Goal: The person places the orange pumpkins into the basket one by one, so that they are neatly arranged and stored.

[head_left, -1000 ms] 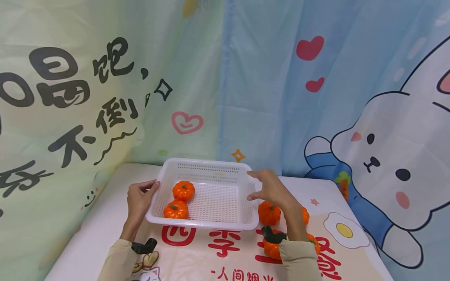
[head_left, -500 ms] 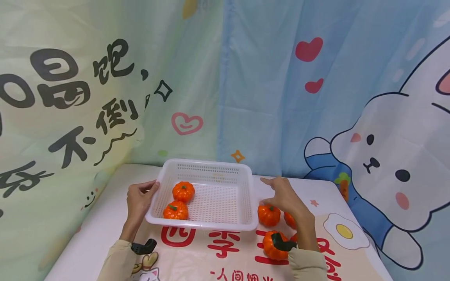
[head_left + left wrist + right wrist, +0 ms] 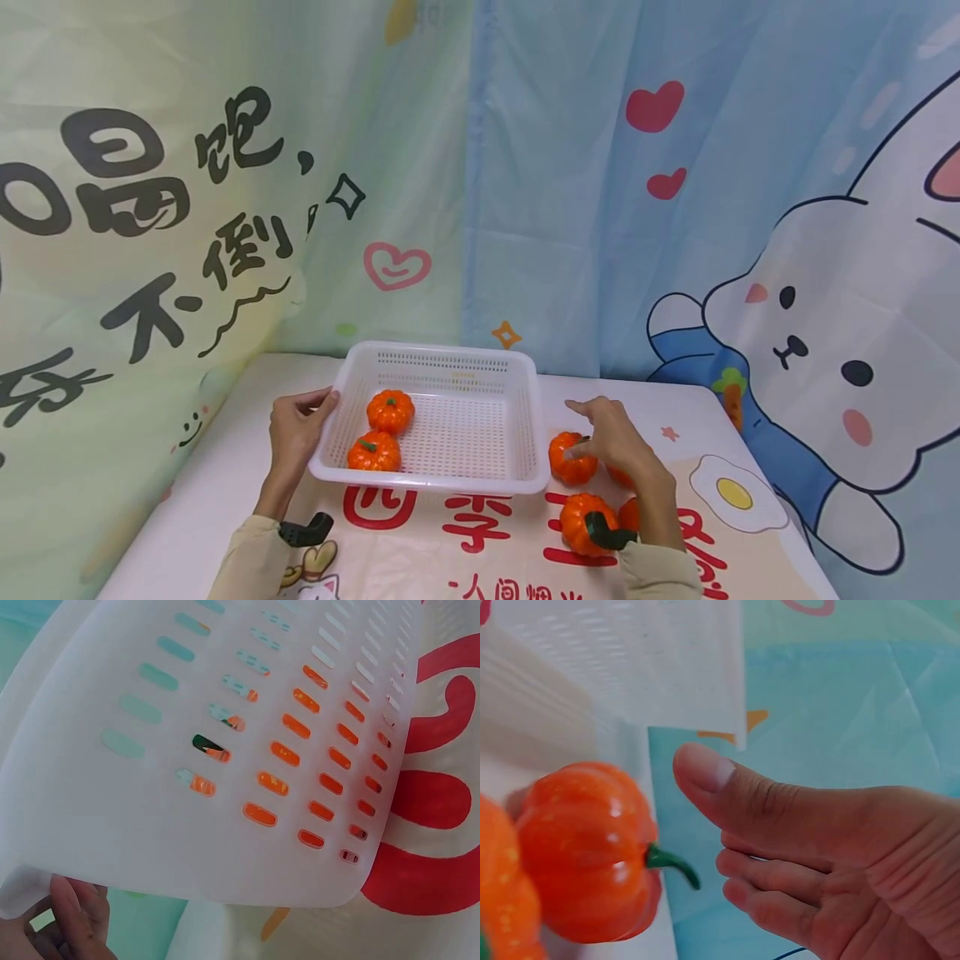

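Note:
A white perforated plastic basket (image 3: pixel 457 433) stands on the table with two small orange pumpkins inside, one pumpkin (image 3: pixel 391 412) behind the other pumpkin (image 3: pixel 374 452) at its left end. My left hand (image 3: pixel 297 427) pinches the basket's left rim between thumb and fingers; the left wrist view shows this hand (image 3: pixel 71 919) at the rim's corner. Right of the basket, my right hand (image 3: pixel 618 437) hovers by a pumpkin (image 3: pixel 572 460), thumb and fingers apart, holding nothing. In the right wrist view the thumb lies just beyond the green stem of this pumpkin (image 3: pixel 592 855).
Nearer me on the right lie another pumpkin (image 3: pixel 587 523) and, partly hidden by the right forearm, a further pumpkin (image 3: pixel 630 514) and a pumpkin (image 3: pixel 621 477). A printed mat (image 3: pixel 420 558) covers the table's front. A printed curtain (image 3: pixel 540 208) hangs behind.
My right hand has left the basket's right rim and moved right and down to the nearby pumpkin. The left hand and basket stay in place.

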Demonstrator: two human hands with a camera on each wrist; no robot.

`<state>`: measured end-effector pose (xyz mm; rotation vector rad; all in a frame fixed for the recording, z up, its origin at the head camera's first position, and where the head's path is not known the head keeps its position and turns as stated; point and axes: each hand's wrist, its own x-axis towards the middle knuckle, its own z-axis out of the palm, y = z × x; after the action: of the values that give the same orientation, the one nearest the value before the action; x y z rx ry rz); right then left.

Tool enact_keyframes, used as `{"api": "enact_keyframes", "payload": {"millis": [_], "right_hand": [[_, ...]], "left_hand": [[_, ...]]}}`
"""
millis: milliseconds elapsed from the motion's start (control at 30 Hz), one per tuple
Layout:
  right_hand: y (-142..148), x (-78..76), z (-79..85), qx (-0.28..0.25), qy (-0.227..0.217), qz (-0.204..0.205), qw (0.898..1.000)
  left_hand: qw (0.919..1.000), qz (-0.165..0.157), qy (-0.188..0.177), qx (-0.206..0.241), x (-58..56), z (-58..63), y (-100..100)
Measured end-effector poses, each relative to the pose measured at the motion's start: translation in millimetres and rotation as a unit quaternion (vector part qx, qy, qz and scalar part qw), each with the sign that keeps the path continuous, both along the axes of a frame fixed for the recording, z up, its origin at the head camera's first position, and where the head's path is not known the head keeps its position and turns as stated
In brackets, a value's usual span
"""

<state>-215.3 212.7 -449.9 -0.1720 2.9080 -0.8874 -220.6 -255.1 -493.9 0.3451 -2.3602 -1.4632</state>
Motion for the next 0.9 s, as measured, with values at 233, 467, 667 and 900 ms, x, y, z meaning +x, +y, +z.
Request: {"api": "enact_keyframes", "payload": {"millis": [233, 467, 667, 900], "right_hand": [[4, -0.6, -12.0, 0.016, -0.012, 0.005, 1.0], [6, 0.1, -24.0, 0.012, -0.024, -0.005, 1.0], [7, -0.5, -31.0, 0.003, -0.023, 0.002, 1.0], [8, -2.3, -33.8, 0.0, -0.017, 0.01, 1.0]], "left_hand": [[1.0, -0.001, 0.0, -0.002, -0.5, 0.0, 0], [1.0, 0.0, -0.003, 0.001, -0.3, -0.1, 0], [1.0, -0.004, 0.003, 0.002, 0.0, -0.3, 0], [1.0, -0.005, 0.004, 0.001, -0.6, -1.0, -1]]}}
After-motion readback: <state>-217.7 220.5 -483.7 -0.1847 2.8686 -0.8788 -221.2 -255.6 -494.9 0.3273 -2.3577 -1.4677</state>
